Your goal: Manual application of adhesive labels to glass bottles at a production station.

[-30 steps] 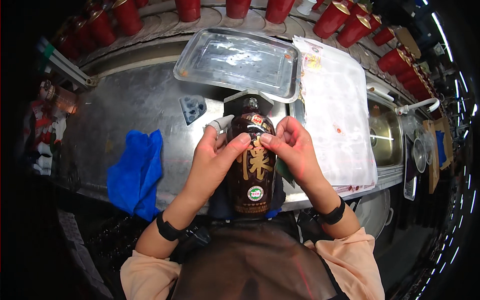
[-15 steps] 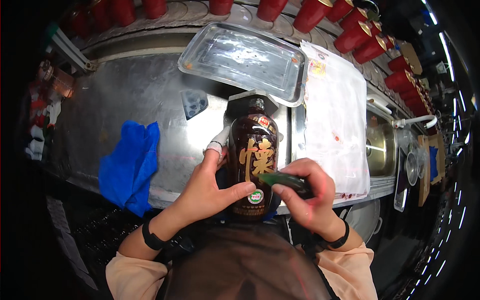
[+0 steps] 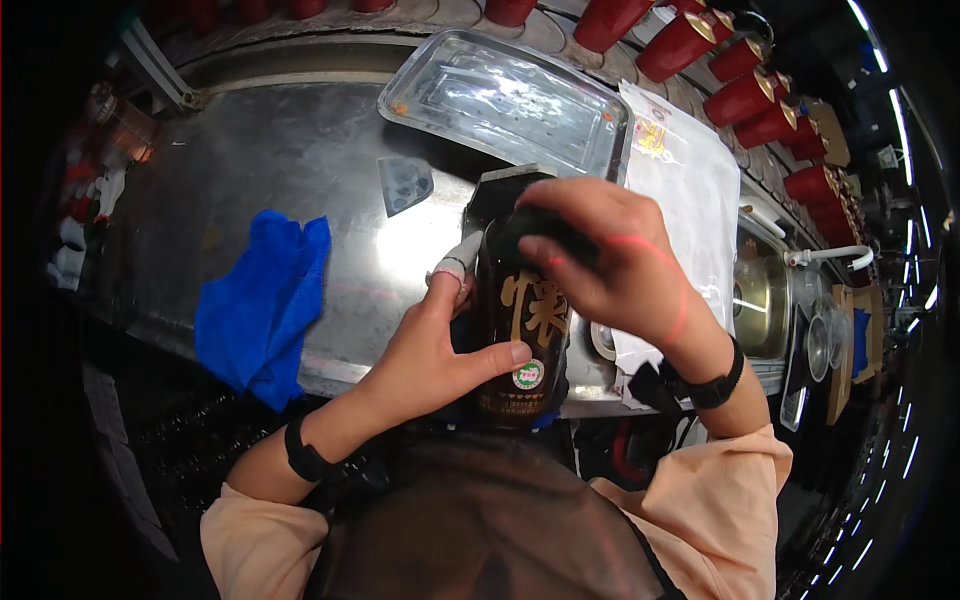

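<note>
A large dark brown glass bottle [image 3: 515, 402] with gold lettering and a small round white-and-green label lies with its neck pointing away from me. My left hand [image 3: 430, 345] grips its left side, the thumb pressed across its front. White coverings are on some of that hand's fingertips. Curled over the bottle's shoulder, my right hand [image 3: 625, 250] holds a dark green pad-like thing [image 3: 525, 232] against the glass; motion blur and the fingers hide its shape. The bottle's neck is hidden behind this hand. Beyond it stands a black angular block [image 3: 515, 180].
Left on the metal counter [image 3: 250, 140] lies a crumpled blue cloth [image 3: 265, 300]. A patterned flat piece [image 3: 405, 185] and a steel tray [image 3: 400, 115] are farther back. White sheets [image 3: 690, 190] lie right, beside a sink [image 3: 762, 300]. Several red cups [image 3: 680, 45] line the back.
My right hand has slid with the dark green thing from the bottle's lower front up to its shoulder. My left hand keeps its grip, and the whole view has shifted slightly.
</note>
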